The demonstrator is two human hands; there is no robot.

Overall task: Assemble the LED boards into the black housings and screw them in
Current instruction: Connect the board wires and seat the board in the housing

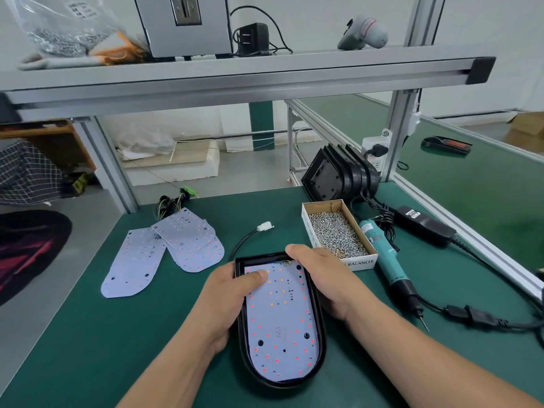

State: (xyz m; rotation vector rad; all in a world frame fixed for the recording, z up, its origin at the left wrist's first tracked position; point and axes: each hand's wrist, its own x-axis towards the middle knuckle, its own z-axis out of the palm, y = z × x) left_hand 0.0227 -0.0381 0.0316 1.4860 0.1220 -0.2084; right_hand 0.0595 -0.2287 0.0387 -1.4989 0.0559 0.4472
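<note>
Your left hand (226, 293) grips the left rim of the black housing (322, 334), its thumb pressing on the LED board (282, 319) inside. Your right hand (326, 278) curls around the right rim. The screw box (362, 262) stands just beside it; bare green desk (88, 334) shows at near left.

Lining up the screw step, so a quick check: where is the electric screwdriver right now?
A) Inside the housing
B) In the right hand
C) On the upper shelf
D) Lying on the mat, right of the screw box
D: the teal screwdriver lies on the green mat just right of the screw box, while the left hand and right hand both grip the black housing.
</note>
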